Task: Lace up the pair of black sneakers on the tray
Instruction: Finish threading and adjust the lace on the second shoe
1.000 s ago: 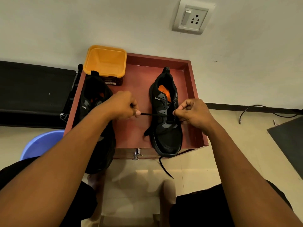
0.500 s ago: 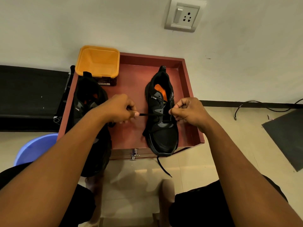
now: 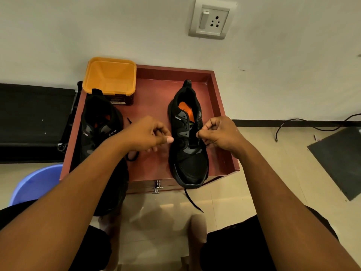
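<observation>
- A red-brown tray (image 3: 175, 68) with raised walls carried everything.
- A right sneaker (image 3: 187, 165), black, lay toe over the near edge.
- A left sneaker (image 3: 97, 118) lay alongside.
- A yellow tub (image 3: 109, 75) stood in the far-left corner.

Bent over a red tray (image 3: 154, 90) at frame centre, working on the black right-hand sneaker (image 3: 187, 163). Pinching its lace (image 3: 192, 200) at the shoe's left edge with the left hand (image 3: 148, 134) and at the right-side eyelets with the right hand (image 3: 220, 133), fingers curled. One lace end dangling past the toe, below the tray's front. With the second sneaker (image 3: 97, 130) at left, partly behind the left forearm, and an orange tub (image 3: 109, 75) at the tray's upper-left corner.
</observation>
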Demonstrator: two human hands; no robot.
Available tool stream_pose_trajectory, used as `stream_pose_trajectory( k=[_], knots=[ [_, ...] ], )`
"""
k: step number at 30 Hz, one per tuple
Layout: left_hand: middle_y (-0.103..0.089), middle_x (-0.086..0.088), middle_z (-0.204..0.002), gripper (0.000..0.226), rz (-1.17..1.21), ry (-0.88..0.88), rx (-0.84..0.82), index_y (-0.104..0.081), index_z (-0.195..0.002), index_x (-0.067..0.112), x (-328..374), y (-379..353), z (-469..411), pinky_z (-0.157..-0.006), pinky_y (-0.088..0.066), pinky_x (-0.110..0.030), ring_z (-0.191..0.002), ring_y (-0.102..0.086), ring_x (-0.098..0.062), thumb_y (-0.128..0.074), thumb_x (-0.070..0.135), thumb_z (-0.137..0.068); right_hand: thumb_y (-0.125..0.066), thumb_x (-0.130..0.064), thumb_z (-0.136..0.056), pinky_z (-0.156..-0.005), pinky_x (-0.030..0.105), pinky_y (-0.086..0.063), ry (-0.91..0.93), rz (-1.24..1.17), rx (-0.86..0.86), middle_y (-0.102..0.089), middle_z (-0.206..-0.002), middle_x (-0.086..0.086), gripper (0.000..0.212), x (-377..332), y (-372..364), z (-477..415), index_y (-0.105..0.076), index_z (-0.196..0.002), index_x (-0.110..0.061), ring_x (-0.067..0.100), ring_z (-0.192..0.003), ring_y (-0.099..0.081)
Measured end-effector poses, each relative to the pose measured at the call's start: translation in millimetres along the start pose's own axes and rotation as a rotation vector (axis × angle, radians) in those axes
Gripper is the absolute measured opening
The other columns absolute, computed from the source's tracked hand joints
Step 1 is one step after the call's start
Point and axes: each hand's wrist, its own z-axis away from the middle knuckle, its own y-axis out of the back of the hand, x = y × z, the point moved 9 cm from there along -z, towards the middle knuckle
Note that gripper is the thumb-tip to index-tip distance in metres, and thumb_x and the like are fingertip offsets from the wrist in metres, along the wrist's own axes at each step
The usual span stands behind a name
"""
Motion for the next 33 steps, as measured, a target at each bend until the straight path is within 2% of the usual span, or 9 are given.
stream_pose_trajectory(
  k=[3,7,12,14,17,20,25,28,33],
  knots=[
    [-0.07,0.002,-0.063,0.004,0.021,-0.05,0.03,-0.077,-0.089,0.014,11,-3,-2,-0.051,-0.05,-0.018,-0.057,-0.067,-0.013,-0.076,0.017,-0.092,-0.083,-0.014,-0.087,-0.071,0.039,-0.064,-0.014,-0.009,-0.006,-0.075,-0.074,0.012,0.017,2,0,0,-0.071,-0.088,-0.002,0.019,-0.067,-0.07],
    [-0.071,0.006,-0.061,0.016,-0.27,0.067,0.05,-0.075,-0.074,0.021,-15,22,-4,-0.064,-0.059,-0.028,-0.057,-0.068,-0.007,-0.081,0.022,-0.089,-0.083,-0.012,-0.087,-0.068,0.035,-0.063,-0.025,-0.033,-0.016,-0.074,-0.075,0.013,0.021,2,-1,1,-0.071,-0.093,0.004,0.018,-0.065,-0.069],
    [-0.075,-0.012,-0.081,0.012,-0.013,0.067,-0.074,-0.072,-0.096,0.011,-10,-8,-2,-0.058,-0.058,-0.031,-0.062,-0.07,-0.017,-0.075,0.023,-0.094,-0.082,-0.01,-0.087,-0.064,0.031,-0.061,-0.02,-0.035,-0.009,-0.074,-0.075,0.017,0.017,-1,0,2,-0.07,-0.088,0.002,0.019,-0.063,-0.067],
    [-0.073,-0.007,-0.074,0.01,0.073,-0.006,-0.085,-0.073,-0.098,0.012,5,-18,-1,-0.055,-0.055,-0.026,-0.058,-0.067,-0.014,-0.076,0.02,-0.092,-0.082,-0.01,-0.087,-0.062,0.029,-0.061,-0.01,-0.021,-0.01,-0.073,-0.073,0.014,0.015,-2,-1,2,-0.07,-0.086,-0.001,0.018,-0.062,-0.067],
    [-0.072,0.001,-0.067,0.011,-0.102,-0.042,-0.034,-0.077,-0.08,0.019,6,-5,-2,-0.062,-0.049,-0.023,-0.064,-0.068,-0.013,-0.077,0.019,-0.091,-0.082,-0.01,-0.087,-0.065,0.032,-0.062,0.002,-0.016,-0.01,-0.073,-0.073,0.015,0.015,-2,-1,1,-0.071,-0.084,-0.002,0.019,-0.063,-0.068],
    [-0.07,0.005,-0.069,0.015,-0.325,0.048,0.001,-0.076,-0.078,0.024,-14,19,-2,-0.068,-0.049,-0.026,-0.073,-0.067,-0.014,-0.076,0.027,-0.092,-0.082,-0.012,-0.087,-0.068,0.036,-0.063,0.003,0.0,-0.005,-0.075,-0.075,0.015,0.016,0,-1,0,-0.072,-0.087,0.0,0.019,-0.065,-0.07],
    [-0.076,-0.017,-0.085,0.01,-0.014,0.12,-0.078,-0.067,-0.097,0.01,-17,2,0,-0.058,-0.056,-0.024,-0.064,-0.07,-0.017,-0.063,0.018,-0.102,-0.082,-0.013,-0.087,-0.071,0.038,-0.063,-0.012,-0.02,-0.02,-0.074,-0.077,0.018,0.017,0,-1,0,-0.071,-0.088,0.0,0.019,-0.066,-0.069],
    [-0.075,-0.009,-0.081,0.014,0.171,0.054,-0.077,-0.068,-0.106,0.012,-2,-9,1,-0.057,-0.057,-0.027,-0.064,-0.068,-0.02,-0.071,0.022,-0.097,-0.082,-0.012,-0.088,-0.069,0.037,-0.061,-0.009,-0.037,-0.035,-0.073,-0.082,0.024,0.018,-3,-1,2,-0.071,-0.09,0.002,0.021,-0.067,-0.067],
    [-0.071,0.002,-0.064,0.004,-0.038,-0.06,0.111,-0.08,-0.084,0.021,9,11,-2,-0.059,-0.055,-0.024,-0.055,-0.065,-0.012,-0.082,0.018,-0.087,-0.082,-0.012,-0.088,-0.073,0.041,-0.062,-0.017,-0.029,-0.026,-0.074,-0.08,0.021,0.019,-2,-1,2,-0.071,-0.091,0.004,0.02,-0.066,-0.068]
  ],
)
